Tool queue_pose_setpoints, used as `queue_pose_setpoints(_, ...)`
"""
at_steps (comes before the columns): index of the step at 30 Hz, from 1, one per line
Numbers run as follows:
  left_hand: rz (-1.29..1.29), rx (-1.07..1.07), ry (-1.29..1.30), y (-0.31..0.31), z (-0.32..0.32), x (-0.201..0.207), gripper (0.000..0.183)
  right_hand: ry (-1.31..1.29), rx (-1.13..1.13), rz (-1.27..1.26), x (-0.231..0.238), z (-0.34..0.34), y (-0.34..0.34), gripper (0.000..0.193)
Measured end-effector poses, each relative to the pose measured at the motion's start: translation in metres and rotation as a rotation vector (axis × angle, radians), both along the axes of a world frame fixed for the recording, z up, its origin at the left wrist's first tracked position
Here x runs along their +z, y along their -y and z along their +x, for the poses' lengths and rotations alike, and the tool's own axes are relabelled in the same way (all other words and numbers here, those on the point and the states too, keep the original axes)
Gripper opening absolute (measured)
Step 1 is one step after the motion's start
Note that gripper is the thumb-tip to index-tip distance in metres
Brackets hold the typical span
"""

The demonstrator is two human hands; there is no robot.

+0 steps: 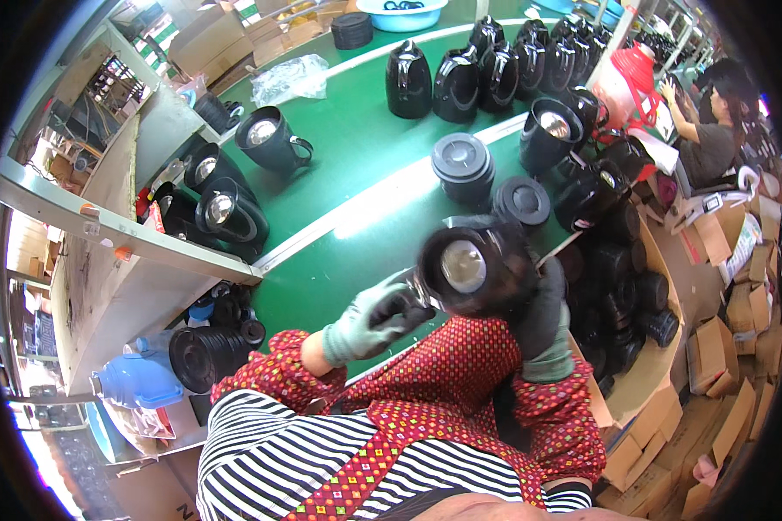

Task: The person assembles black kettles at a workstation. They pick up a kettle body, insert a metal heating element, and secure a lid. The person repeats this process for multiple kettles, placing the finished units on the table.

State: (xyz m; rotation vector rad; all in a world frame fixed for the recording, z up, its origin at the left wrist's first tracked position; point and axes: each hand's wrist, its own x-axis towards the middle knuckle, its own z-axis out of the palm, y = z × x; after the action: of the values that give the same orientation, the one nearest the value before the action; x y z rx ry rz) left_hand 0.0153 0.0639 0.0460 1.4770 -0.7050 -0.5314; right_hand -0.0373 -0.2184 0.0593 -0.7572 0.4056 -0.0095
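Observation:
I hold a black thermos jug (pixel 463 267) over the near edge of the green worktop, its lidless mouth tilted up and a silvery liner showing inside. My left hand (pixel 378 317), in a pale green glove, is closed around the jug's handle. Against the jug's right side, my right hand (pixel 539 321) grips the body; its glove has a dark palm, and some fingers are hidden or blurred. Just beyond the jug stands a stack of round black lids (pixel 462 165), with another black lid piece (pixel 523 201) to its right.
Lidless black jugs (pixel 274 139) stand at left and others (pixel 552 135) at right. Several glossy black jugs (pixel 408 80) line the far side. A carton (pixel 660 356) of black parts sits at my right. A blue jug-shaped container (pixel 139 379) is at lower left. A person (pixel 712 130) works at far right.

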Motion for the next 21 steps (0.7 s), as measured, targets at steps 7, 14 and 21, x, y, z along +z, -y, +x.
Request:
queue_pose_setpoints(7, 0.028, 0.668, -0.233, -0.024, 0.135, -0.032, 0.038, 0.048, -0.090, -0.560, -0.075, 0.000, -0.048, 0.040)
queue_pose_setpoints(14, 0.370, 0.883, 0.152, -0.005, 0.329, -0.122, 0.048, 0.106, 0.028, -0.916, -0.111, -0.011, -0.051, 0.034)
queue_pose_setpoints(21, 0.687, 1.178, 0.696, -0.013, 0.300, -0.093, 0.103, 0.159, 0.051, -1.033, -0.106, -0.014, -0.046, 0.032)
